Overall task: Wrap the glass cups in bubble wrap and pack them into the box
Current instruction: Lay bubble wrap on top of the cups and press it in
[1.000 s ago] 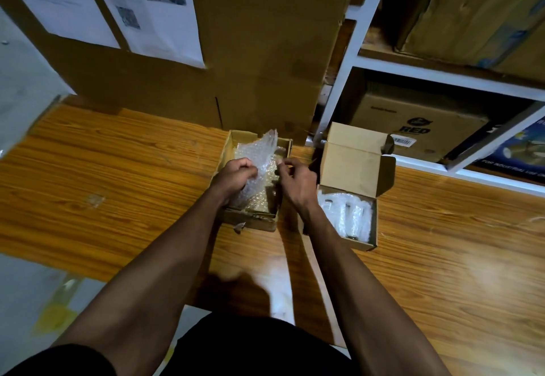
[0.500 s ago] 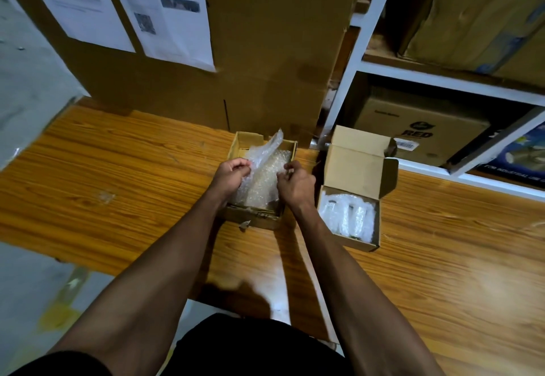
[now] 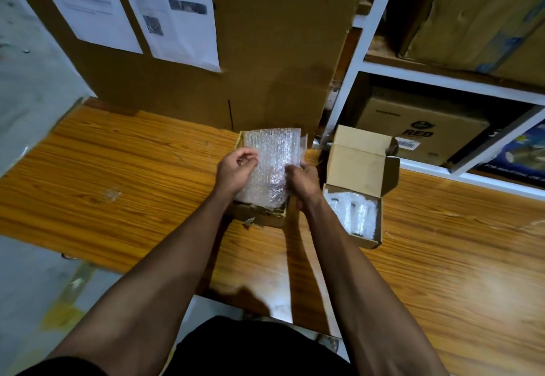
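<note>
A clear sheet of bubble wrap (image 3: pixel 272 166) is held up flat above a shallow open cardboard box (image 3: pixel 261 218) on the wooden table. My left hand (image 3: pixel 236 169) pinches the sheet's left edge with curled fingers. My right hand (image 3: pixel 303 181) grips its lower right edge. To the right stands a second small cardboard box (image 3: pixel 361 163) with its lid up; inside it lie bubble-wrapped glass cups (image 3: pixel 354 213). What is in the shallow box under the sheet is hidden.
A tall cardboard carton (image 3: pixel 274 42) with printed paper sheets (image 3: pixel 174 13) taped on stands behind the boxes. White shelving (image 3: pixel 365 36) at the right holds more cartons. The wooden table (image 3: pixel 132 169) stretches left and right; its near edge is by my body.
The bubble wrap was crumpled in the shallow box; both hands have lifted it and spread it into a flat sheet above the box.
</note>
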A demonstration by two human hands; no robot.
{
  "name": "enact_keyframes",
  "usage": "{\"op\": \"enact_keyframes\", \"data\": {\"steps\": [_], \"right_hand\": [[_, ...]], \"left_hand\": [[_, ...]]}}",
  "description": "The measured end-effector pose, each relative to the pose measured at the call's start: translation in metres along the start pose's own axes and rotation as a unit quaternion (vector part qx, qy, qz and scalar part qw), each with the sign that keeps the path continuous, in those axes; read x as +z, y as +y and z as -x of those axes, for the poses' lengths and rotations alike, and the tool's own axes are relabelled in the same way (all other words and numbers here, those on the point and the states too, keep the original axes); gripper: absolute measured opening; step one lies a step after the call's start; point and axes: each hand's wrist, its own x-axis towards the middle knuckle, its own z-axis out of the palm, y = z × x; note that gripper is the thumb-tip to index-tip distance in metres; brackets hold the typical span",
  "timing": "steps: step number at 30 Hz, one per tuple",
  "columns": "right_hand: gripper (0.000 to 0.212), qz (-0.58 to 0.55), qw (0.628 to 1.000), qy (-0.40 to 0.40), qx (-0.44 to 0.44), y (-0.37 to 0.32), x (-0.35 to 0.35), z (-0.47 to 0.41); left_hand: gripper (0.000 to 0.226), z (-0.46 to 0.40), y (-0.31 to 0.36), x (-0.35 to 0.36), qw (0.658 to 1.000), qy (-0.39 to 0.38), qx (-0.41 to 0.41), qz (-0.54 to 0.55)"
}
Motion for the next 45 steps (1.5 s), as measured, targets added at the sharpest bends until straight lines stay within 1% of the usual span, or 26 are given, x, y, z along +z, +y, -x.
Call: {"op": "enact_keyframes", "data": {"steps": [1, 3, 4, 5, 6, 7, 8, 9, 11, 15, 17, 19, 21, 24, 26, 28, 30, 32, 33, 35, 37, 39, 40, 42, 43, 45], "right_hand": [[0.034, -0.025, 1.0, -0.015, -0.001, -0.001, -0.008, 0.002], [0.039, -0.089, 0.994, -0.057, -0.006, -0.006, -0.02, 0.005], [0.049, -0.12, 0.99, -0.076, -0.007, -0.008, -0.027, 0.006], [0.059, -0.146, 0.985, -0.087, -0.005, -0.01, -0.032, 0.008], [0.066, -0.168, 0.981, -0.095, -0.006, -0.01, -0.039, 0.007], [0.067, -0.179, 0.979, -0.096, -0.011, -0.01, -0.045, 0.008], [0.066, -0.184, 0.978, -0.096, -0.012, -0.008, -0.049, 0.008], [0.064, -0.181, 0.979, -0.095, -0.012, -0.007, -0.054, 0.009], [0.061, -0.167, 0.981, -0.098, -0.001, -0.005, -0.057, 0.013], [0.055, -0.151, 0.98, -0.13, 0.011, -0.003, -0.05, 0.019], [0.059, -0.143, 0.979, -0.143, 0.004, -0.003, -0.045, 0.021], [0.069, -0.133, 0.978, -0.16, 0.013, 0.0, -0.039, 0.021], [0.072, -0.125, 0.976, -0.176, 0.018, 0.0, -0.034, 0.023], [0.068, -0.122, 0.971, -0.206, 0.023, -0.002, -0.03, 0.021], [0.063, -0.134, 0.965, -0.225, 0.026, -0.005, -0.027, 0.02], [0.058, -0.133, 0.963, -0.231, 0.027, -0.009, -0.025, 0.019], [0.06, -0.128, 0.963, -0.236, 0.028, -0.009, -0.021, 0.015], [0.062, -0.132, 0.963, -0.235, 0.024, -0.007, -0.017, 0.008], [0.061, -0.132, 0.964, -0.23, 0.022, -0.006, -0.016, 0.004], [0.05, -0.113, 0.972, -0.205, 0.02, -0.003, -0.013, -0.002], [0.041, -0.051, 0.989, -0.138, 0.017, -0.001, -0.009, -0.006], [0.035, 0.032, 0.997, -0.063, 0.013, 0.006, -0.007, -0.015], [0.032, 0.079, 0.996, -0.026, 0.007, 0.01, -0.008, -0.021], [0.028, 0.18, 0.983, 0.035, -0.012, 0.008, -0.009, -0.024], [0.026, 0.222, 0.973, 0.06, -0.022, 0.003, -0.009, -0.019], [0.028, 0.273, 0.956, 0.097, -0.055, -0.001, -0.012, -0.02]], "left_hand": [[0.026, -0.002, 0.0, -0.003, 1.0, 0.015, -0.021, 0.004], [0.069, -0.007, -0.001, -0.008, 0.997, 0.015, -0.081, 0.007], [0.088, -0.009, -0.002, -0.008, 0.995, 0.0, -0.102, 0.015], [0.101, -0.008, 0.0, -0.008, 0.992, -0.027, -0.115, 0.037], [0.107, -0.005, 0.006, -0.005, 0.988, -0.061, -0.126, 0.063], [0.107, -0.001, 0.011, 0.0, 0.984, -0.089, -0.129, 0.082], [0.103, 0.002, 0.014, 0.005, 0.983, -0.101, -0.124, 0.09], [0.096, 0.003, 0.014, 0.012, 0.984, -0.095, -0.121, 0.088], [0.084, 0.004, 0.017, 0.021, 0.987, -0.058, -0.118, 0.087], [0.079, 0.004, 0.019, 0.022, 0.99, -0.024, -0.111, 0.085], [0.078, 0.004, 0.016, 0.017, 0.992, -0.012, -0.091, 0.084], [0.074, 0.003, 0.013, 0.009, 0.993, -0.008, -0.068, 0.094], [0.067, 0.002, 0.01, 0.001, 0.993, -0.002, -0.064, 0.102], [0.046, 0.0, 0.007, -0.009, 0.992, 0.026, -0.059, 0.113], [0.025, -0.003, 0.004, -0.015, 0.988, 0.044, -0.054, 0.139], [0.013, -0.004, 0.003, -0.02, 0.983, 0.036, -0.06, 0.168], [0.012, -0.009, 0.0, -0.026, 0.978, 0.027, -0.069, 0.193], [0.02, -0.015, 0.0, -0.03, 0.972, 0.027, -0.073, 0.22], [0.029, -0.017, 0.001, -0.032, 0.968, 0.029, -0.077, 0.236], [0.046, -0.021, 0.003, -0.036, 0.962, 0.031, -0.082, 0.26], [0.057, -0.028, 0.003, -0.039, 0.96, 0.028, -0.084, 0.266], [0.055, -0.033, 0.004, -0.041, 0.955, 0.034, -0.092, 0.279], [0.048, -0.034, 0.006, -0.042, 0.952, 0.041, -0.1, 0.286], [0.031, -0.039, 0.006, -0.045, 0.95, 0.045, -0.111, 0.287], [0.027, -0.04, 0.004, -0.046, 0.95, 0.041, -0.114, 0.287], [0.027, -0.044, 0.002, -0.046, 0.948, 0.029, -0.124, 0.291]]}}
